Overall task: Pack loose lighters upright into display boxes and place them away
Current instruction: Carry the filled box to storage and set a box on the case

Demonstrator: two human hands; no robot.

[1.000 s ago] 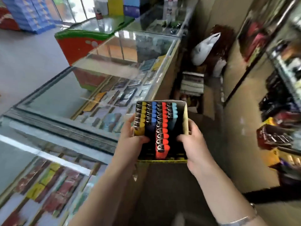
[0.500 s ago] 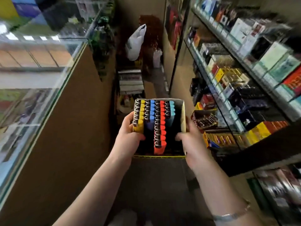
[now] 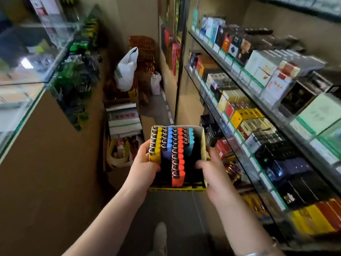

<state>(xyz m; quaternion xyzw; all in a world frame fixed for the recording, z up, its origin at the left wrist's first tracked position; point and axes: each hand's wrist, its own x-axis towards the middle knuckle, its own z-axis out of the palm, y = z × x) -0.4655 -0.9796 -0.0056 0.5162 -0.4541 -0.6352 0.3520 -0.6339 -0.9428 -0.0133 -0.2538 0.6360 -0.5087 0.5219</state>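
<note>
An open cardboard display box [image 3: 203,145] with a yellow front edge is held in mid-air in front of me. Inside stand upright lighters in rows: yellow [image 3: 156,143], blue [image 3: 167,143], red [image 3: 178,159] and light blue [image 3: 190,143]. The right part of the box looks dark and unfilled. My left hand [image 3: 143,169] grips the box's left side, thumb curled over the rim against the yellow lighters. Gripping the right side is my right hand [image 3: 214,174], with its thumb inside the box.
Glass shelves [image 3: 239,115] stacked with cigarette packs run along the right. A glass counter [image 3: 36,85] with a brown back stands on the left. Ahead in the narrow aisle lie stacked cartons [image 3: 123,119], a white plastic bag [image 3: 126,71] and other clutter. My shoe [image 3: 160,235] shows below.
The view has swung right, from the glass counter to the aisle and the shelves. Both hands have kept the same grip on the box and carried it along.
</note>
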